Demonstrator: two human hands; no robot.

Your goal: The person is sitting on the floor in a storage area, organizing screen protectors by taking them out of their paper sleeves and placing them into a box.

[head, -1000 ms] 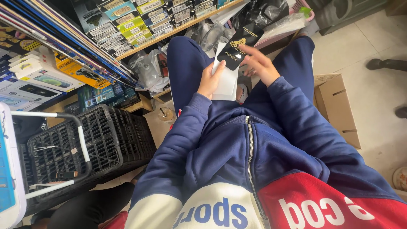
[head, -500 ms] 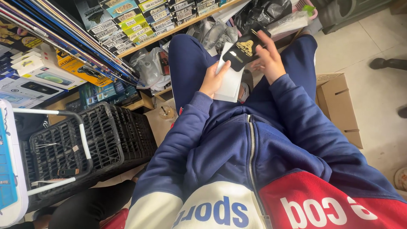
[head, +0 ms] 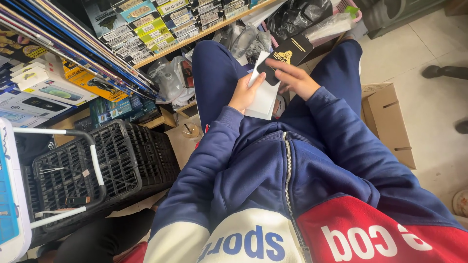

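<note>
Black packet [head: 287, 53] lifted higher since earlier frame. Right hand [head: 292, 78] grips it; left hand [head: 246, 92] closed round white box [head: 263, 95]. Step: sorting packet from box. Next needs steady hold.

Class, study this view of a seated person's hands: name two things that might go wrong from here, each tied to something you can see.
1. The right hand pinches the black packet only at its lower end, so it might slip and fall between the knees.
2. The left hand holds the white box over the lap with nothing under it; a fumble could drop it toward the open cardboard box or the floor.
</note>
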